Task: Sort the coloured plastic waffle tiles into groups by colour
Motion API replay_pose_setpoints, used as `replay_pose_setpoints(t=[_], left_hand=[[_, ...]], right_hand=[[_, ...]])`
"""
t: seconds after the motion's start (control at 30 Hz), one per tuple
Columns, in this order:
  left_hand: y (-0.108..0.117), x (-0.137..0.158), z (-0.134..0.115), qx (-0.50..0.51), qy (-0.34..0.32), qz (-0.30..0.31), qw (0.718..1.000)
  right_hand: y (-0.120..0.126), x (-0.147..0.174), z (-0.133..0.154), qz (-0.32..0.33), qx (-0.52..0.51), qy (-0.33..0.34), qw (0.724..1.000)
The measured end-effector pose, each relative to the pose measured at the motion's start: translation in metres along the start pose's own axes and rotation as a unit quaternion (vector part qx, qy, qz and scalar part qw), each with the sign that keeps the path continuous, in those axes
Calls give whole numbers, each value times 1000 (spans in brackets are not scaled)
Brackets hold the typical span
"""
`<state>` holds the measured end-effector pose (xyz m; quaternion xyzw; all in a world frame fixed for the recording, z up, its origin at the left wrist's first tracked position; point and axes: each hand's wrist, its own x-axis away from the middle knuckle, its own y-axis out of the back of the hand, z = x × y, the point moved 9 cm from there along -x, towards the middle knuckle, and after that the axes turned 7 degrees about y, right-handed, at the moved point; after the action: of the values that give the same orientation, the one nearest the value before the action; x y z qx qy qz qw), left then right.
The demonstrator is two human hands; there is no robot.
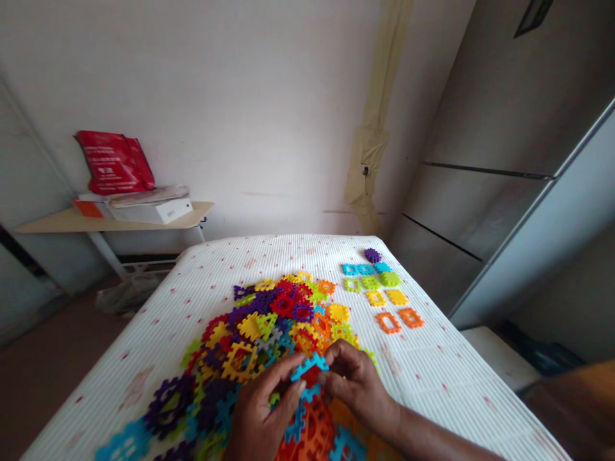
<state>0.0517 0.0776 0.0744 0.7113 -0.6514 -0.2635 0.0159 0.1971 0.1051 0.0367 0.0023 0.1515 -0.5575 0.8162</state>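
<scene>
A blue toothed interlocking plastic tile with an open middle is held up over the near end of the pile. My left hand pinches its left side between thumb and fingers. At its right side my right hand grips with bent fingers and thumb. Below and around both hands spreads a mixed pile of interlocking tiles, among them a yellow open one, a dark purple round one and a blue one with a window pattern. Orange pieces lie just under the hands.
Right of the pile, tiles lie grouped by colour: purple, blue, green, yellow and orange. A white spotted cover lies beneath everything. A side table carries a red bag; a refrigerator stands right.
</scene>
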Motion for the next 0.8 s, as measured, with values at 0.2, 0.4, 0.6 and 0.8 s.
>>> replay_pose_setpoints(t=[0.2,0.4,0.6,0.8], left_hand=[[0,-1,9,51,65,8,997],[-1,4,16,59,105,-5,993],[-6,5,5,9,35,6,999],[-3,5,11,34,82,-25,996]], right_hand=[[2,-1,-3,-4,12,-2,1000],[4,-1,2,11,78,20,997],[11,-4,39,-7,266,131,955],[-8,5,66,36,368,248,896]])
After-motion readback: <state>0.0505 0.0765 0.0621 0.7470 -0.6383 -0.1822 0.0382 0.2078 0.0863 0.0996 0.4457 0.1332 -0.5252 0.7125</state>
